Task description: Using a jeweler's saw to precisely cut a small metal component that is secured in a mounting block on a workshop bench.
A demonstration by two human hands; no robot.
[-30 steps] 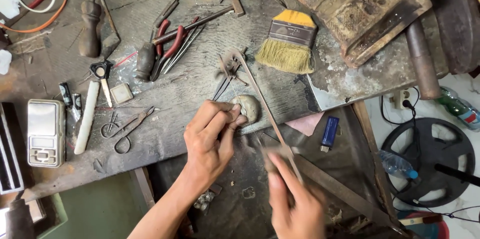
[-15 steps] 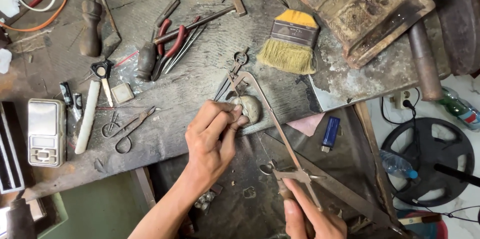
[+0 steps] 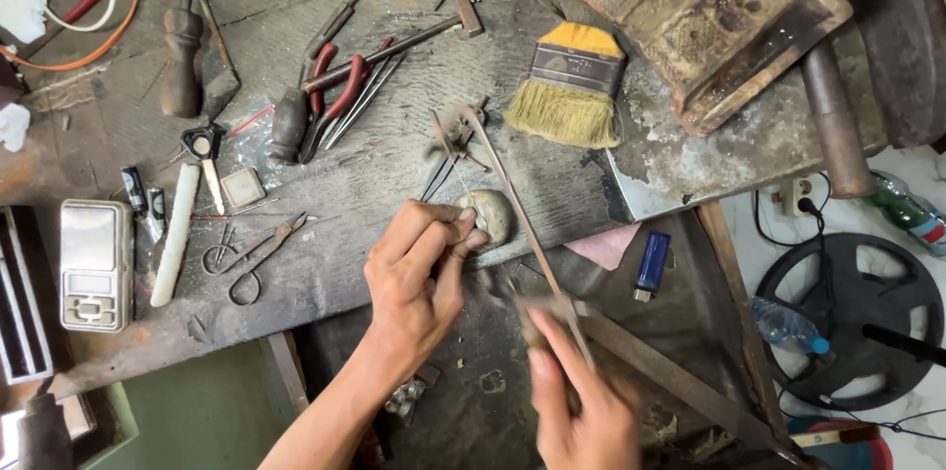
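At the near edge of the worn grey wooden bench [image 3: 394, 165], in the head view, the left hand [image 3: 419, 273] pinched a small rounded grey-white piece [image 3: 490, 214] against the bench edge, fingers closed on it. The right hand [image 3: 576, 401], blurred, gripped the handle of a thin metal-framed saw [image 3: 507, 204] slanting up across the piece. Just beyond lay a yellow-handled bristle brush [image 3: 572, 86] and red-handled pliers [image 3: 335, 86]; a blue lighter [image 3: 652, 263] sat right of the saw, leaving little free room.
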